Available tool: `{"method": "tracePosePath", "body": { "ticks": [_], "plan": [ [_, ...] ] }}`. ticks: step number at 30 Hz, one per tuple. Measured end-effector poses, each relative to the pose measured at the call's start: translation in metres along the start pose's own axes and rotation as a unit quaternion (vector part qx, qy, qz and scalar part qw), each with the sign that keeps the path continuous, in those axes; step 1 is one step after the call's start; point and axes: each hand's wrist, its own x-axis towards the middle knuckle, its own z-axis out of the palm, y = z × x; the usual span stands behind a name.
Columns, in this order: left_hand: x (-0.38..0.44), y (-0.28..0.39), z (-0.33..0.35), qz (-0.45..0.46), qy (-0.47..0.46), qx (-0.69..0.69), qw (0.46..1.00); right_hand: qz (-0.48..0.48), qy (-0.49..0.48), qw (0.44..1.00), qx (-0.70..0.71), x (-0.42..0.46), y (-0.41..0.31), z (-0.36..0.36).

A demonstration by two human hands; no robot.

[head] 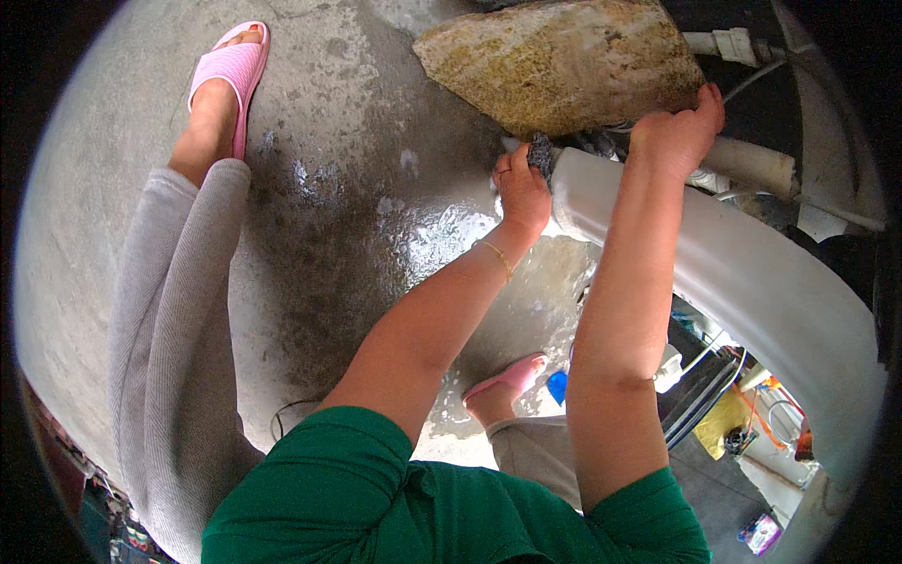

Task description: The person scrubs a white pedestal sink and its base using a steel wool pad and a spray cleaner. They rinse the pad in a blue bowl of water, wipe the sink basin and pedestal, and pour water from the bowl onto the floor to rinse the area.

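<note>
My left hand [523, 194] holds a dark scouring pad of metal wool [540, 156], with white suds around the fingers. The pad is close to the lower edge of a rough stone slab [564, 67] with yellow-brown stains. At the slab's lower right corner, my right hand [673, 137] grips the edge; part of its fingers is hidden. Beneath my right forearm runs a smooth white curved ledge [761, 247], its rounded end beside the pad.
The concrete floor [317, 233] is wet and shiny below my left hand. White plastic pipes [750, 166] lie behind the ledge, right of the slab. My feet wear pink slippers [229, 67]. A yellow bag [719, 423] and cords are at lower right.
</note>
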Motion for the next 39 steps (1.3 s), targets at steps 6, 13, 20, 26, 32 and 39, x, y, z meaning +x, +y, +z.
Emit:
{"method": "tracePosePath", "body": {
  "ticks": [6, 13, 20, 26, 32, 39],
  "plan": [
    [-0.002, -0.001, 0.002, 0.003, 0.0, 0.002, 1.0, -0.025, -0.037, 0.998, 0.047, 0.002, 0.008, -0.013],
    [-0.003, -0.004, 0.003, 0.009, 0.006, 0.009, 1.0, -0.014, -0.07, 0.992, 0.105, -0.01, 0.003, -0.026],
    [-0.001, -0.007, 0.004, 0.006, 0.003, 0.001, 1.0, -0.035, -0.041, 0.994, 0.097, -0.01, 0.008, -0.018],
    [-0.001, -0.003, 0.001, -0.015, -0.009, 0.015, 1.0, -0.052, 0.002, 0.998, 0.042, 0.004, 0.015, -0.009],
    [-0.002, -0.001, 0.0, 0.006, 0.002, 0.038, 0.999, -0.018, 0.003, 0.997, 0.072, 0.011, 0.021, -0.016],
    [0.003, -0.011, 0.003, -0.046, -0.016, -0.023, 0.999, 0.053, -0.002, 0.995, 0.086, 0.023, 0.019, -0.025]
  ]
}}
